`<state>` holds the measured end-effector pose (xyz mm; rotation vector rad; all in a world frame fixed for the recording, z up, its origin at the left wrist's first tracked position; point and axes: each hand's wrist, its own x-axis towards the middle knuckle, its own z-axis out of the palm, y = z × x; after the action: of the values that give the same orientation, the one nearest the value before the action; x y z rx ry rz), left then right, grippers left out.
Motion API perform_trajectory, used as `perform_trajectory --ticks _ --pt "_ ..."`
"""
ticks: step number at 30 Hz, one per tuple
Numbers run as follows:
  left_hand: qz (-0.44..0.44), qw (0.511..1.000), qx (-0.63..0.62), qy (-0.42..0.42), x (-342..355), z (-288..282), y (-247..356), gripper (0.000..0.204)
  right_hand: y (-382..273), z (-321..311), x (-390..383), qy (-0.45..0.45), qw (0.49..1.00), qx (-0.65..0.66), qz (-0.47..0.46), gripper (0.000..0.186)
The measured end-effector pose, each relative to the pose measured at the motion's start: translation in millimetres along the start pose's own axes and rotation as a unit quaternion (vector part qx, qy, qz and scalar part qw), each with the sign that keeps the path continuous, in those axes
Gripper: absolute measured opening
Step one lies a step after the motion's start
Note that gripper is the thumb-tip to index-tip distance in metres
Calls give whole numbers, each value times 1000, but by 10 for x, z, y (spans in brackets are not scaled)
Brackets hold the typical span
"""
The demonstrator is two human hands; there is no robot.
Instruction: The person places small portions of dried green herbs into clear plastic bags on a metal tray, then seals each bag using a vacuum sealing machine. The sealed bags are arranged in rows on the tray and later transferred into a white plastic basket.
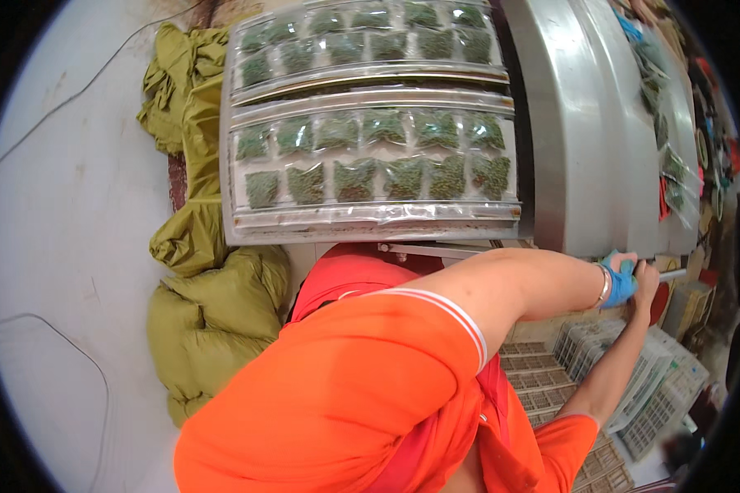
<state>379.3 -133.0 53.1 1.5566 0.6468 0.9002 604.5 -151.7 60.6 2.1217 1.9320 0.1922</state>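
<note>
Two hands, both far right, close together at one pale bar [672, 274] by the corner of one metal hood [584, 123]. Left hand [622, 281]: one blue covering round the palm, one bracelet [605, 289] at the wrist; fingers look curled, grip on bar can't be told. Right hand [646, 287]: bare, just beside the left, fingers look bent, can't tell whether closed round anything. Clear packs [355, 177] of green contents lie flat on one pale bed [304, 233], left of the hood, well apart from both hands: two panels, two rows each; nearer panel 6 + 6 = 12, farther panel looks like 6 + 6, back row less clear. More green packs [676, 177] right of the hood, blurred, no count. One olive fabric heap [222, 316] left of the bed. Two dark cables [26, 315] far left. Pale plastic crates [666, 411] lower right, several, overlapping, exact number unclear.
</note>
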Motion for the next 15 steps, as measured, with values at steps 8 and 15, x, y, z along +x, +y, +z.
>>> perform_trajectory --ticks 8,15 --pt "-164 558 -808 90 -447 -537 1162 17 -1138 -1846 -571 229 952 127 -159 35" --pt "-230 -156 -959 -52 -2239 -2736 2374 18 -2541 -3439 -1131 -16 919 268 -290 25"
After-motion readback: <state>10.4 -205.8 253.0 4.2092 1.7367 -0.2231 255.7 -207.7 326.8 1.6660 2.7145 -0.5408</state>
